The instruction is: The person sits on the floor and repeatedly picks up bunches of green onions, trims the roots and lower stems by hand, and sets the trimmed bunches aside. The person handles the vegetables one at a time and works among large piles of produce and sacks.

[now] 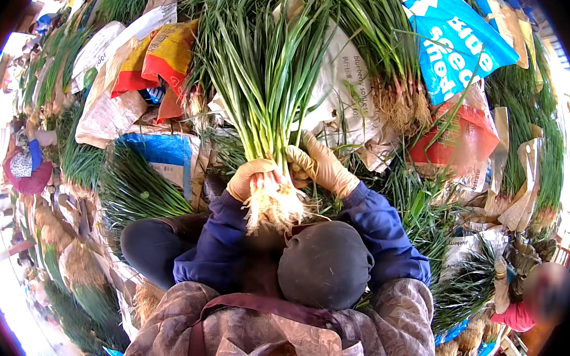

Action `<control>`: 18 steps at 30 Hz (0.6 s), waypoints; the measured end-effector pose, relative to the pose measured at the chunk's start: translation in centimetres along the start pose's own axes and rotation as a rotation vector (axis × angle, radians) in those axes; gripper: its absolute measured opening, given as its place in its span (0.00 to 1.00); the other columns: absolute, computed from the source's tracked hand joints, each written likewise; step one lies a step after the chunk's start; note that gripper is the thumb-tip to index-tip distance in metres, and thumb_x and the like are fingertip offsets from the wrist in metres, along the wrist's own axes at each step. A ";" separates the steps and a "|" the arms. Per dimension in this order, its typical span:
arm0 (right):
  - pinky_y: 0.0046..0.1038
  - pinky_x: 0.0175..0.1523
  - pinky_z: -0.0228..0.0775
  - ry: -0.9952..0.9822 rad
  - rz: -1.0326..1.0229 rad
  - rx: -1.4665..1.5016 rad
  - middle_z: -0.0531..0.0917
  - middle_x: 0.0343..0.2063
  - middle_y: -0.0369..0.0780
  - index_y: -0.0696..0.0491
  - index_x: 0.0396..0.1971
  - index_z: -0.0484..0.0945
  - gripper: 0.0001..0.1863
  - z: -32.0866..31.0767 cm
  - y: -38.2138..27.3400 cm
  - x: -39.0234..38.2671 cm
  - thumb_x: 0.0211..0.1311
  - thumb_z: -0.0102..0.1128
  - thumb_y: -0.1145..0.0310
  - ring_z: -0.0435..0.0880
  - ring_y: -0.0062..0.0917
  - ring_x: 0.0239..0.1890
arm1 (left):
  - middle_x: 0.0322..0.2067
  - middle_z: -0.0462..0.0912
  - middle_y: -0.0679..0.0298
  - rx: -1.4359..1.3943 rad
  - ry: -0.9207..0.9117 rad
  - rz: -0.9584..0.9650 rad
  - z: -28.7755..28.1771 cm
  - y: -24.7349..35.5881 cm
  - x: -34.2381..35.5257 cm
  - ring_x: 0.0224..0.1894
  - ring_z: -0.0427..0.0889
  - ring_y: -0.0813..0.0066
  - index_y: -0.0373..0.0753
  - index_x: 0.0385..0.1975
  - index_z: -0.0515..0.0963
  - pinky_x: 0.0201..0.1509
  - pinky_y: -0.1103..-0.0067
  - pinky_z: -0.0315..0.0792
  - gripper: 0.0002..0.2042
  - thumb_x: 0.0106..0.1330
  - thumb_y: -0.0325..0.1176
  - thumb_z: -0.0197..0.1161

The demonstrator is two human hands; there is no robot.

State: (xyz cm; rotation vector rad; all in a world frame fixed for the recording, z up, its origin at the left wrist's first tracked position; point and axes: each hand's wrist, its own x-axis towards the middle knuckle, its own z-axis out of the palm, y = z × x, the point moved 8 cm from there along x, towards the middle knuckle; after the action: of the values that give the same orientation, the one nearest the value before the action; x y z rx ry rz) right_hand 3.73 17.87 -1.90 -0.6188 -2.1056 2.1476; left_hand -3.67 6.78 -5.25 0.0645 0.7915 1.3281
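A thick bunch of green garlic point(266, 105) stands out in front of me, its long flat leaves fanning away and its pale, shaggy roots point(271, 206) toward my lap. My left hand point(244, 177), in a tan glove, wraps round the reddish-white stem bases from the left. At the right side of the same stems, my gloved right hand point(323, 166) has its fingers curled in against them. Its fingertips are partly hidden, so how much of the bunch it grips is unclear. Blue sleeves cover both forearms.
Another bundle of green garlic point(396, 74) lies ahead to the right, roots nearest me. Loose leaves point(140, 195) are heaped at my left. Around are printed sacks: red-yellow point(168, 57), blue point(459, 48) and red point(457, 133). Other people point(28, 169) sit at both sides.
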 end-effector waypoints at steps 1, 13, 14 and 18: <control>0.21 0.32 0.70 -0.015 -0.050 0.170 0.79 0.25 0.33 0.54 0.54 0.66 0.21 1.3 0.1 0.0 0.69 0.51 0.57 0.76 0.15 0.27 | 0.26 0.81 0.50 0.016 -0.030 -0.033 -0.8 0.0 -0.3 0.33 0.82 0.60 0.28 0.25 0.78 0.45 0.69 0.76 0.14 0.55 0.37 0.57; 0.36 0.29 0.71 0.670 0.134 -1.059 0.75 0.14 0.39 0.49 0.19 0.74 0.13 -6.7 1.9 -0.8 0.60 0.52 0.60 0.78 0.35 0.21 | 0.29 0.63 0.66 -0.410 -0.355 0.148 5.9 2.4 -3.3 0.33 0.67 0.72 0.37 0.40 0.67 0.45 0.71 0.64 0.19 0.52 0.39 0.59; 0.36 0.32 0.72 0.570 0.306 -1.094 0.78 0.17 0.40 0.51 0.23 0.76 0.13 -9.3 6.4 -2.2 0.59 0.52 0.58 0.80 0.35 0.25 | 0.29 0.62 0.66 -0.472 -0.388 0.130 6.6 2.7 -3.7 0.33 0.67 0.72 0.37 0.41 0.67 0.45 0.71 0.64 0.19 0.52 0.39 0.59; 0.40 0.40 0.73 -0.143 0.481 -1.220 0.83 0.27 0.46 0.53 0.36 0.80 0.19 -6.5 17.8 -7.0 0.59 0.53 0.53 0.83 0.40 0.35 | 0.35 0.69 0.61 -0.408 -0.276 0.184 6.0 4.1 -3.9 0.33 0.70 0.70 0.35 0.46 0.68 0.46 0.69 0.69 0.23 0.53 0.40 0.59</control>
State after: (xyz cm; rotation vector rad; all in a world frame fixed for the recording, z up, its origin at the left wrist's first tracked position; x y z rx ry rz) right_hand 16.35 20.68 -17.47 -1.1116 -3.4823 0.7204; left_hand -3.95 6.80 3.04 -0.0040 0.2777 1.5922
